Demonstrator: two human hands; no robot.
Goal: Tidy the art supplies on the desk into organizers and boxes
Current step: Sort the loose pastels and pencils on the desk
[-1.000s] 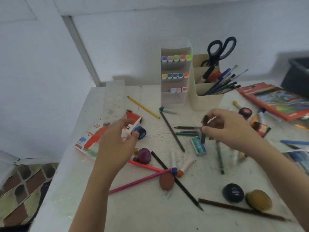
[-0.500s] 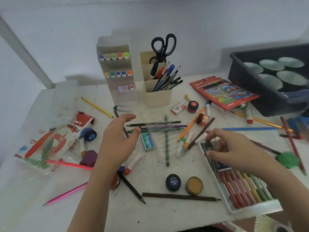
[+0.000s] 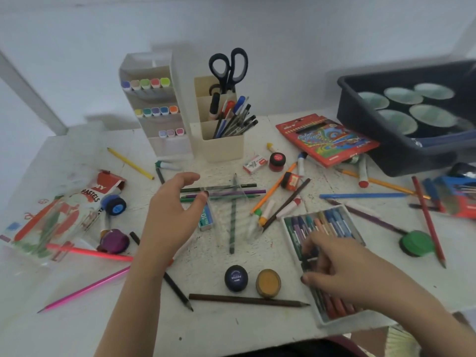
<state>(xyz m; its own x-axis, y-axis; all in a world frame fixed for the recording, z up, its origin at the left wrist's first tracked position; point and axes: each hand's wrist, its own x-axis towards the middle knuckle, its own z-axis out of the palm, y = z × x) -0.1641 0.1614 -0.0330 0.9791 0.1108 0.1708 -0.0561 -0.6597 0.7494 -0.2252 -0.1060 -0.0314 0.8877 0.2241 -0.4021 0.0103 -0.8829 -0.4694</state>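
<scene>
A white tray (image 3: 286,219) of several oil pastels lies at the desk's front right. My right hand (image 3: 342,269) reaches into its left side, fingers and thumb curled round a dark pastel (image 3: 308,252) among the others. My left hand (image 3: 170,217) hovers with spread, relaxed fingers over a bunch of pencils (image 3: 231,192) in the desk's middle and holds nothing. Behind stand a clear marker organizer (image 3: 167,150) and a cream pen holder (image 3: 222,149) with scissors (image 3: 228,65).
Loose pencils, markers and paint pots, such as a dark blue pot (image 3: 236,277) and a yellow one (image 3: 268,283), lie scattered. A pastels box (image 3: 100,191) sits left, a colour pencil box (image 3: 327,137) and a black tub (image 3: 401,155) back right.
My right hand carried the dark pastel from mid-desk down into the tray at the right. The view swung right. My left hand drew back from the pastels box and now hovers.
</scene>
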